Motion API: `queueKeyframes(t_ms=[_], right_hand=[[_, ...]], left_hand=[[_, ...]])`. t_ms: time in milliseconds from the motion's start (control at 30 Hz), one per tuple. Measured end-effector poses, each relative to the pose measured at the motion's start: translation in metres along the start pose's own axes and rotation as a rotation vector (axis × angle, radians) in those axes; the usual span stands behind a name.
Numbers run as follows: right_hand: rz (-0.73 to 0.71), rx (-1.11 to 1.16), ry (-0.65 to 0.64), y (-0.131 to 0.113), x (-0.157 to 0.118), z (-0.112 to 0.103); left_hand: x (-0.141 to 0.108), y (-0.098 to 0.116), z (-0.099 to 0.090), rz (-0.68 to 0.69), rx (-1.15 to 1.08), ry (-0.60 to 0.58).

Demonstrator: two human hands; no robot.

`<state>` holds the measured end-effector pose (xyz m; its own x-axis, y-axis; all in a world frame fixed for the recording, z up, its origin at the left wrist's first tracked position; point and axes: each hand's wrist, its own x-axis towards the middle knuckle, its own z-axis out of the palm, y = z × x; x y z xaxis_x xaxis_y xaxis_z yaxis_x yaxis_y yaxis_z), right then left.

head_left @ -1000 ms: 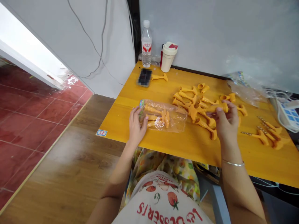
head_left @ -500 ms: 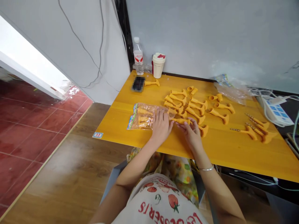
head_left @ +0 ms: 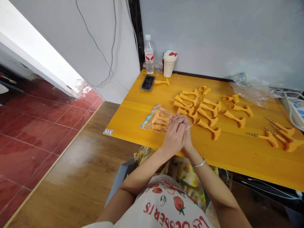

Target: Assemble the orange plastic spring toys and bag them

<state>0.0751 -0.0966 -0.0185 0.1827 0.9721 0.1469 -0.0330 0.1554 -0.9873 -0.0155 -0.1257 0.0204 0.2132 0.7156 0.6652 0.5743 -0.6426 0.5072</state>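
Observation:
A clear plastic bag (head_left: 149, 124) with a colourful printed header lies near the table's front edge, several orange-yellow T-handled pieces inside it. My left hand (head_left: 174, 134) is closed over the bag's right end, its fingers pointing away from me. Tight against it, partly underneath, is my right hand (head_left: 188, 138); the left hand hides most of its fingers. Film from the bag shows just right of the hands. Close by on the right, several loose T-handled pieces (head_left: 209, 128) with hollow ends lie in a cluster.
T-handled pieces with metal spiral bits (head_left: 268, 136) lie at the right. At the back are a water bottle (head_left: 149, 57), a lidded cup (head_left: 169, 65), a blurred phone (head_left: 147, 83) and crumpled plastic bags (head_left: 254, 90). A power strip (head_left: 296, 110) sits on the far right edge.
My right hand has moved left against my left hand, and the yellow piece in its fingers is out of sight. The bag has turned slightly. The view has shifted left.

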Motion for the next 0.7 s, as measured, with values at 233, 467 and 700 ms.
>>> queueKeyframes(t_ms=[233,467,700], right_hand=[[-0.169,-0.394,-0.232,-0.008,0.008,-0.004],[-0.234,-0.587,-0.410,-0.012,0.013,-0.021],[-0.148,-0.870,-0.560,-0.048,0.032,-0.091]], left_hand=[[-0.005,-0.008,-0.009,0.021,-0.020,-0.018],[-0.011,-0.067,-0.056,-0.210,0.038,0.116],[-0.037,-0.132,-0.081,-0.446,0.029,0.108]])
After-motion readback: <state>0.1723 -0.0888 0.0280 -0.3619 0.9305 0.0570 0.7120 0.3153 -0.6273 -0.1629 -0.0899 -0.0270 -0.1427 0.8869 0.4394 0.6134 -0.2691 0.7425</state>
